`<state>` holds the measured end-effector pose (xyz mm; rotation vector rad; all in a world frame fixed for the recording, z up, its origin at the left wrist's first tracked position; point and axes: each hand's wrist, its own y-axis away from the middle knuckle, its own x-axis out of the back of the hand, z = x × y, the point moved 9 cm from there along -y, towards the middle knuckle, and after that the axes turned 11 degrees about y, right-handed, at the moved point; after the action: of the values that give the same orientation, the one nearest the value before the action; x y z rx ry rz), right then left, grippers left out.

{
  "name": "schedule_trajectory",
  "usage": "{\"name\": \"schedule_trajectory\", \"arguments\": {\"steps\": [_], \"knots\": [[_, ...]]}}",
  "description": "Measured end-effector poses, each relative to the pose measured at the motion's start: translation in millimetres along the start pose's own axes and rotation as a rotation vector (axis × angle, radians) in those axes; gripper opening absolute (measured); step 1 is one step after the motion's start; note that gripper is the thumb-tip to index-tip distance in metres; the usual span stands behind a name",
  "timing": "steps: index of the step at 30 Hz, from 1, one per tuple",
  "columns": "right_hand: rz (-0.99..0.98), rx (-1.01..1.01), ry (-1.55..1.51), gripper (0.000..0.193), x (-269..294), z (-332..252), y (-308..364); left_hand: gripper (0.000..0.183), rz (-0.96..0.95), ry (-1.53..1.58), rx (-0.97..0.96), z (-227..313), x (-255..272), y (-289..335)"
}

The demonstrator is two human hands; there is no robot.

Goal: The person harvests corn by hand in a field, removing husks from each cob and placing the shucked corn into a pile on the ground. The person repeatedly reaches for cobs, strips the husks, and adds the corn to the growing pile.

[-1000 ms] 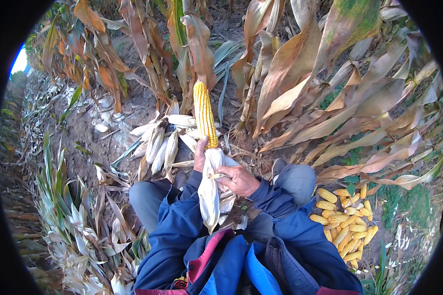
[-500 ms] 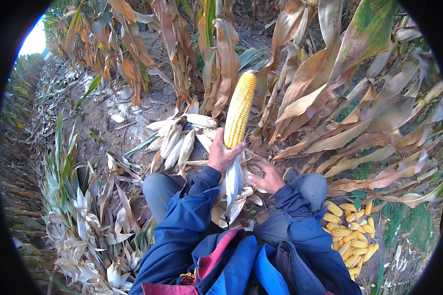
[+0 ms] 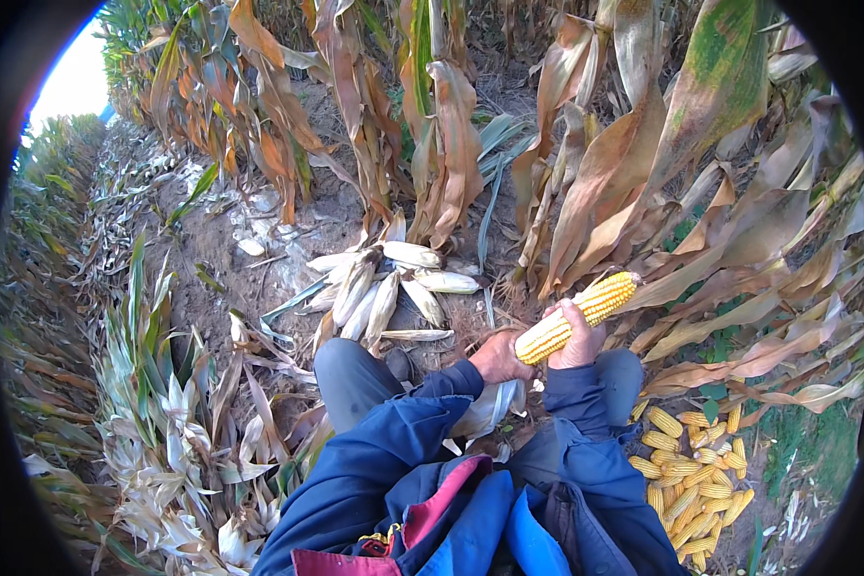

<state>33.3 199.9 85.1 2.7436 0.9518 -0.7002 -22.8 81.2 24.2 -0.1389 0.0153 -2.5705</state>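
A yellow ear of corn (image 3: 600, 300), its kernels bare, points up and to the right in front of my right knee. My right hand (image 3: 578, 344) is wrapped round the middle of it, thumb across the kernels. At its lower end my left hand (image 3: 499, 358) is closed on the base, where the pale peeled husk (image 3: 490, 408) hangs down between my knees. The fingers of my left hand are partly hidden. Ahead of my left knee lies a small heap of corn ears still in dry husks (image 3: 379, 288).
Bare yellow ears (image 3: 696, 470) are piled on the ground to my right. Discarded husks (image 3: 178, 470) lie thick at my left. Dry corn stalks and leaves (image 3: 451, 144) stand ahead, and long brown leaves (image 3: 739, 259) lean in from the right.
The ear has moved right and nearer and tipped from almost upright to a slant. My right hand, empty before, has taken hold of it; my left hand has moved right along with its base.
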Motion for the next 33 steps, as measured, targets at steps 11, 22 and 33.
{"name": "schedule_trajectory", "arguments": {"steps": [11, 22, 33], "knots": [[-0.049, 0.033, -0.074, 0.026, 7, -24, -16, 0.035, 0.005, -0.352, 0.173, 34, -8, -6], [-0.429, -0.067, 0.282, 0.035, 2, -36, -26, 0.016, -0.419, -1.076, -0.175, 66, -17, 6], [-0.522, 0.057, 0.227, 0.069, -17, 6, -8, 0.049, -0.048, -0.233, -0.319, 111, 47, -10]]}}
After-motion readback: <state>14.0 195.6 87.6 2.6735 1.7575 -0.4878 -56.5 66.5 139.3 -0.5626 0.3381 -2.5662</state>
